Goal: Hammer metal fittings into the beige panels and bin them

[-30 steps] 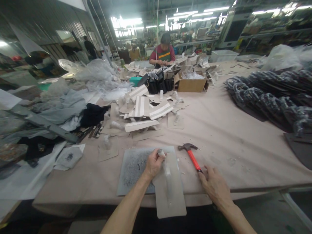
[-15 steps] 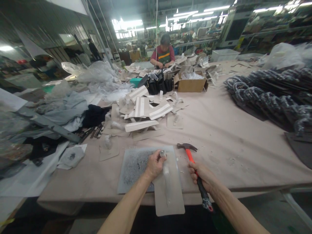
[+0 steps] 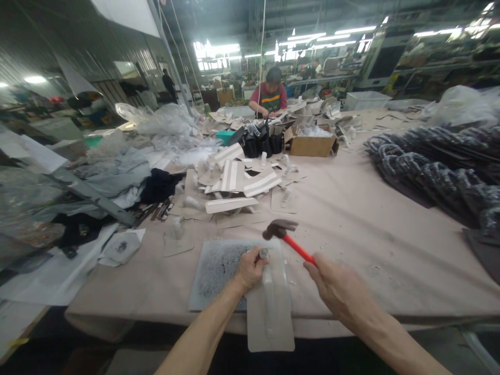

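Observation:
My left hand (image 3: 250,271) is closed around a small metal punch (image 3: 264,253), held upright on a flat grey card piece (image 3: 269,312) that lies over a scuffed grey cutting pad (image 3: 216,271). My right hand (image 3: 336,286) grips the red handle of a hammer (image 3: 291,242). The hammer is lifted off the table, and its dark head hangs just above and to the right of the punch's top.
Cut card pieces with white strips (image 3: 234,182) are heaped beyond the pad. Cloth and plastic bags (image 3: 117,172) crowd the left, dark bundled straps (image 3: 429,161) the right. A cardboard box (image 3: 312,143) and black bags (image 3: 260,143) stand farther back, where a person (image 3: 271,96) works.
My right hand reached the hammer lying on the table, took hold of its handle and raised it, swinging the head leftward over the punch. The left hand stayed put.

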Tool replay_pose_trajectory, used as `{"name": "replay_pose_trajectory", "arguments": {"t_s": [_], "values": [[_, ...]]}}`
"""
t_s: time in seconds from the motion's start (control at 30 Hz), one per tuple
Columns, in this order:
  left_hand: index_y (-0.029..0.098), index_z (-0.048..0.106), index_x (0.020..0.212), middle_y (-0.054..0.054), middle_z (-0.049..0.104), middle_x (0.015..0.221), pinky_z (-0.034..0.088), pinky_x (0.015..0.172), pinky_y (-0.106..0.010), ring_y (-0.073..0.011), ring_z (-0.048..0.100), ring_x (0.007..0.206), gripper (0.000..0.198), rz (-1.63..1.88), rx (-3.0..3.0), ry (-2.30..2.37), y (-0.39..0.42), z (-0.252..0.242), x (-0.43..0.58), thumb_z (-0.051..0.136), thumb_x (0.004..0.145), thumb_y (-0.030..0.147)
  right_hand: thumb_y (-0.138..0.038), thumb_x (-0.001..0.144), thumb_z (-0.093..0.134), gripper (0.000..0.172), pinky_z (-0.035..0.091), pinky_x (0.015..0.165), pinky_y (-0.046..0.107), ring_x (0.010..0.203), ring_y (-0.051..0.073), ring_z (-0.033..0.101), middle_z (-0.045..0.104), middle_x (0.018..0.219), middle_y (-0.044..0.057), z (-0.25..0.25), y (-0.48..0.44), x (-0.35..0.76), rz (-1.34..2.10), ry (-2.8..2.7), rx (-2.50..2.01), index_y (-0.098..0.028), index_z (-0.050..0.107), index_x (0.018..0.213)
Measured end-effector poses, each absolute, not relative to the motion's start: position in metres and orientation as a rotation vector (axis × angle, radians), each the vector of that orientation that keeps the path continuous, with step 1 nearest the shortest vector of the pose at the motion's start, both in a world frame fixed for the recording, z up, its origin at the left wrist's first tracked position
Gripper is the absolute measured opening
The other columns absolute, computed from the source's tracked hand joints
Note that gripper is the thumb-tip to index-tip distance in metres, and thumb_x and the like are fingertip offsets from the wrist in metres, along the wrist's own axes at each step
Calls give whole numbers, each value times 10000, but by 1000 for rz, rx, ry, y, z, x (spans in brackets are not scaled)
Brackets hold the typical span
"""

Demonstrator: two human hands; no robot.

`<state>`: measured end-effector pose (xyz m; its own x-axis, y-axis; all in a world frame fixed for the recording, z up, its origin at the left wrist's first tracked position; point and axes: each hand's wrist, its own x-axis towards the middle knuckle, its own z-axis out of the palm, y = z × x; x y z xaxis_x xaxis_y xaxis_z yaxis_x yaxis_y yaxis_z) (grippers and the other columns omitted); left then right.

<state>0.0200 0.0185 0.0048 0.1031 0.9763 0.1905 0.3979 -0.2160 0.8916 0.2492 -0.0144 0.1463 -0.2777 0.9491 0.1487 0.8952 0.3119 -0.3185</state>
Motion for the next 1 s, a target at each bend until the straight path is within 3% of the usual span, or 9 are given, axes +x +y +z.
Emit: {"name": "replay_pose_trajectory", "arguments": {"t_s": [0.17, 0.3, 0.37, 0.63, 0.77, 0.87, 1.0], "values": [[198, 654, 896, -6, 641, 779, 405, 677, -241, -166, 568, 718, 114, 1094, 1697, 1358, 17, 7, 20, 567, 825, 220, -447, 1011, 331, 340, 243, 459, 251, 398, 112, 378, 410, 492, -50, 168, -18, 241, 18, -1811, -1418, -231, 441, 772], [187, 654, 911, 6, 611, 736, 390, 654, -242, -155, 540, 675, 126, 1104, 1673, 1341, 18, 1, 20, 570, 818, 196, -383, 1000, 319, 346, 138, 445, 292, 358, 118, 335, 449, 467, -27, 122, -24, 238, 151, -2263, -1455, -226, 460, 725], [185, 657, 914, 10, 596, 723, 383, 646, -243, -153, 525, 665, 134, 1114, 1671, 1344, 18, 1, 20, 572, 811, 192, -376, 992, 345, 309, 124, 470, 305, 387, 137, 398, 522, 511, -4, 104, -24, 243, 279, -2438, -1598, -218, 509, 783], [180, 657, 923, -10, 648, 790, 425, 706, -242, -166, 583, 741, 149, 1103, 1681, 1326, 16, 6, 20, 576, 798, 185, -359, 1015, 323, 331, 344, 601, 286, 750, 216, 652, 687, 794, 73, 64, -1, 274, 649, -2308, -2070, -185, 592, 930], [173, 665, 910, -9, 653, 788, 429, 704, -234, -159, 584, 737, 148, 1118, 1674, 1333, 18, 5, 20, 588, 784, 176, -312, 982, 361, 323, 440, 717, 344, 881, 268, 660, 677, 993, 154, 39, 3, 274, 370, -2296, -2138, -123, 607, 1068], [170, 678, 868, -4, 646, 769, 428, 691, -229, -146, 564, 711, 114, 1149, 1658, 1323, 18, 5, 20, 613, 775, 178, -374, 956, 404, 387, 486, 788, 387, 989, 297, 640, 634, 1152, 185, 29, -5, 247, 197, -2234, -1855, -115, 570, 1189], [175, 702, 888, 9, 647, 765, 435, 697, -228, -134, 542, 699, 165, 1196, 1594, 1312, 22, 6, 23, 694, 725, 200, -492, 955, 416, 468, 516, 588, 314, 726, 226, 669, 694, 952, 101, 10, -27, 195, 398, -2219, -1473, -188, 515, 1297]]}}
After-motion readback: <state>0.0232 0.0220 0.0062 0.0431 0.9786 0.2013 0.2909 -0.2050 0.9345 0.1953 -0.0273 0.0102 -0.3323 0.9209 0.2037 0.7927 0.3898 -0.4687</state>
